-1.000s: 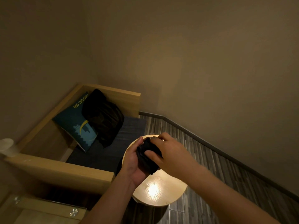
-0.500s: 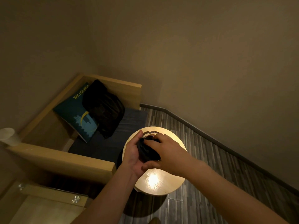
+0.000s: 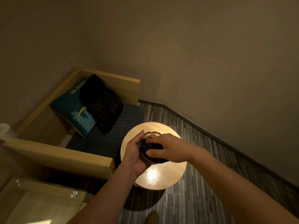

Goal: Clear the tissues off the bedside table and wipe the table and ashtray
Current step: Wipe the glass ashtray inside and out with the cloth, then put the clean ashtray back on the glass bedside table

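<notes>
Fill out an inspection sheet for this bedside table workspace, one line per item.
Surface: round wooden table, bright glare on top, no tissues seen.
Job's things: glass ashtray in hand; dark cloth stuffed inside it.
Clutter: nothing seen.
Hands: left hand cups the ashtray; right hand grips the cloth.
Cables: nothing seen.
Surroundings: blue cushion and black bag on wooden bench; plank floor.

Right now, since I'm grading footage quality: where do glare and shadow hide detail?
Head view: dim warm light overall; a bright glare patch on the round table; the dark cloth against the glass ashtray merges into shadow, its folds unreadable; the table throws a dark shadow on the floor.
</notes>
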`<act>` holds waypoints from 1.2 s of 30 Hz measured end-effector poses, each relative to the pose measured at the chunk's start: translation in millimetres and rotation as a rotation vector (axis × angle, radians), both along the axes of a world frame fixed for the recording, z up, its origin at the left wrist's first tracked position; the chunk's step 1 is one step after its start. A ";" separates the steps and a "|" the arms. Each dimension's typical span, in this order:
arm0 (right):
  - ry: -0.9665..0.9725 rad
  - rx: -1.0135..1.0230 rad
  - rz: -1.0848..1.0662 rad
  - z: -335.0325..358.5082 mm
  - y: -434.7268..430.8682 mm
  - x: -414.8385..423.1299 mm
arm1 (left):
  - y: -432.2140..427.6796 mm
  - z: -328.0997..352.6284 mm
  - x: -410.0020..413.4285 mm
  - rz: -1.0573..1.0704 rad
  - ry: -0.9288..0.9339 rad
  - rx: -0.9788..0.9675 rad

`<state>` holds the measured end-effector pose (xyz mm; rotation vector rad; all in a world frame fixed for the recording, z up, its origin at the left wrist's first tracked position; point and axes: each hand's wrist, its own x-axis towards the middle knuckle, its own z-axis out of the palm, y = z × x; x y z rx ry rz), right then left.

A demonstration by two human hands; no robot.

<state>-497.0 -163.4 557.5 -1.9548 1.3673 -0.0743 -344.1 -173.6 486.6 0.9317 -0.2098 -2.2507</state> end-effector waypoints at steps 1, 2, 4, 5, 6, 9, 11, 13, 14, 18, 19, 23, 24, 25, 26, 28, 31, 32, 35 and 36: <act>-0.026 0.035 0.001 3.8 -3.9 -4.2 | -1.0 0.4 -0.6 -0.011 0.011 -0.007; -0.059 0.074 -0.001 7.2 -7.9 -8.4 | -1.7 1.9 -1.1 -0.024 0.022 -0.019; -0.183 0.160 -0.042 12.6 -12.8 -16.7 | -4.0 2.1 -1.4 -0.037 0.039 -0.044; -0.288 0.206 -0.093 14.7 -13.5 -20.8 | -5.2 1.9 -1.1 -0.038 0.038 -0.058; -0.418 0.254 -0.159 16.2 -13.0 -25.2 | -6.8 0.5 -0.4 -0.031 0.042 -0.065; -0.786 0.342 -0.386 16.3 -8.4 -39.8 | -12.2 -13.3 3.1 0.012 0.117 -0.047; -0.961 0.371 -0.509 8.9 -5.8 -48.7 | -14.8 -22.6 4.7 0.036 0.149 -0.022; -1.113 0.425 -0.611 -6.9 -3.5 -54.7 | -16.8 -31.2 5.8 0.067 0.150 -0.012; -1.197 0.487 -0.686 -17.7 -1.7 -56.6 | -17.5 -36.1 6.9 0.083 0.157 -0.012; -1.487 0.717 -0.862 -75.3 6.1 -67.4 | -20.3 -68.5 9.1 0.127 0.157 0.001; -1.511 0.736 -0.885 -92.4 7.1 -69.4 | -21.9 -77.8 9.7 0.132 0.167 0.003; -1.515 0.690 -1.002 -163.2 8.0 -72.8 | -26.5 -120.6 12.6 0.128 0.183 -0.004; -1.490 0.652 -1.032 -182.8 6.7 -73.4 | -27.9 -134.4 13.2 0.128 0.184 0.000; -1.448 0.602 -1.065 -201.0 6.1 -72.9 | -28.4 -147.4 14.0 0.128 0.181 0.008; -1.390 0.553 -1.098 -221.7 5.6 -71.8 | -28.2 -161.6 14.8 0.129 0.178 0.019; -1.173 0.416 -1.147 -261.6 0.6 -65.4 | -28.1 -191.4 17.6 0.134 0.182 0.033; -0.698 0.165 -1.047 -323.9 -3.9 -53.0 | -23.3 -230.3 24.3 0.143 0.205 0.040; -0.539 0.093 -0.952 -348.9 -4.5 -50.3 | -20.7 -242.3 27.4 0.150 0.213 0.050; -0.130 -0.081 -0.704 -415.2 -3.9 -42.1 | -12.0 -270.0 36.2 0.158 0.214 0.078; -0.100 -0.091 -0.677 -431.8 -2.9 -37.0 | -9.4 -276.7 38.9 0.160 0.206 0.078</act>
